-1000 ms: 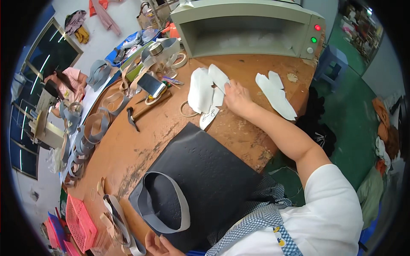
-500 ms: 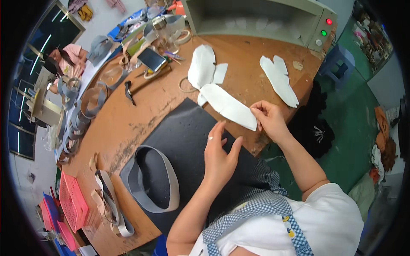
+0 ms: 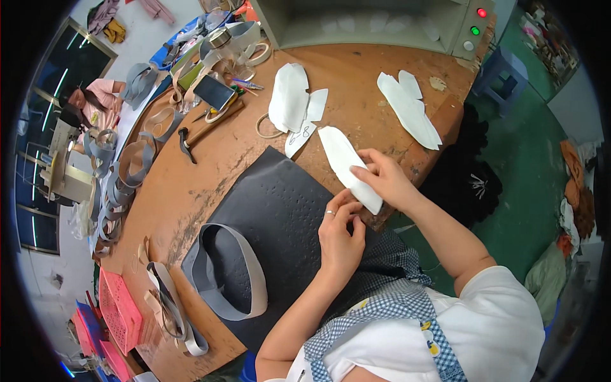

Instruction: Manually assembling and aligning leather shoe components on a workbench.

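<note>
My right hand (image 3: 384, 181) pinches a long white cut piece (image 3: 342, 153) with rounded ends, thumb on top and fingers at its far edge. The piece slants above the far right corner of a black mat (image 3: 286, 197). My left hand (image 3: 342, 230), a ring on one finger, has its fingers curled at the near left edge of the same piece. Farther left lie a stack of similar white pieces (image 3: 289, 95) and a small marked white piece (image 3: 301, 139). More white pieces (image 3: 410, 113) lie at the right of the table. A grey band loop (image 3: 256, 277) rests on the mat.
A hammer (image 3: 186, 145), a phone (image 3: 214, 92) and a tape roll (image 3: 259, 55) lie at the far left. A grey box with lit buttons (image 3: 363, 28) stands at the back. Pink baskets (image 3: 118, 309) and straps (image 3: 178, 312) are at the left. Another person (image 3: 102, 105) sits beyond.
The long white piece has come off the table toward me, baring the marked small piece. My right hand has shifted onto its middle; my left fingers have curled in at its edge.
</note>
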Action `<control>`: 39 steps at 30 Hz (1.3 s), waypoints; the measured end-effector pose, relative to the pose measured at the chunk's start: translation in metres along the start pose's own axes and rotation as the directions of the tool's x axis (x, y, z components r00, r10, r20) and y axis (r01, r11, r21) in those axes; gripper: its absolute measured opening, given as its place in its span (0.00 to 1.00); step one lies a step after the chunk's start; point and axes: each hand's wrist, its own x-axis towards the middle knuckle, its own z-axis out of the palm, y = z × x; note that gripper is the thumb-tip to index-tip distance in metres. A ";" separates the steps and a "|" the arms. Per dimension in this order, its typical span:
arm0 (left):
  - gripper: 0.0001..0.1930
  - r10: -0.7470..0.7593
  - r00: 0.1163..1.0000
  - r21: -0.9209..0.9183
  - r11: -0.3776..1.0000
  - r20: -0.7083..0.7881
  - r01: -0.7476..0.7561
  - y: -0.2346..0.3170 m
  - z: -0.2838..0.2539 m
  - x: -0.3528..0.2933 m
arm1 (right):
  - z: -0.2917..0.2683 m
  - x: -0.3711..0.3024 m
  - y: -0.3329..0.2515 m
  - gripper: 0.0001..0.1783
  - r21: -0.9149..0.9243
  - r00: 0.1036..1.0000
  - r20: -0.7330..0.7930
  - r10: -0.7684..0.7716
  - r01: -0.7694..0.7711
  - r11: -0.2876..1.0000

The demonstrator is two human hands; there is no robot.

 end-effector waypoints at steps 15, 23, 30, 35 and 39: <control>0.20 -0.230 0.968 -0.583 0.802 -0.099 0.131 0.037 -0.091 0.036 | 0.036 -0.012 -0.100 0.08 0.138 0.919 0.383 -0.089 0.038 0.990; 0.16 -0.200 0.937 -0.527 0.850 -0.287 0.020 0.031 -0.100 0.029 | 0.052 0.002 -0.092 0.09 0.268 0.848 0.511 -0.143 0.000 0.963; 0.12 -0.222 0.923 -0.491 0.870 -0.314 0.042 0.016 -0.105 0.019 | 0.076 -0.007 -0.093 0.09 0.205 0.825 0.565 -0.003 -0.137 0.969; 0.10 -0.196 0.918 -0.448 0.894 -0.344 0.024 0.007 -0.098 0.010 | 0.080 -0.009 -0.092 0.08 0.070 0.806 0.592 0.010 -0.063 0.996; 0.13 0.163 0.905 0.134 0.984 -0.393 -0.119 0.008 -0.096 0.013 | 0.085 -0.016 -0.092 0.07 0.112 0.864 0.496 -0.086 0.034 0.993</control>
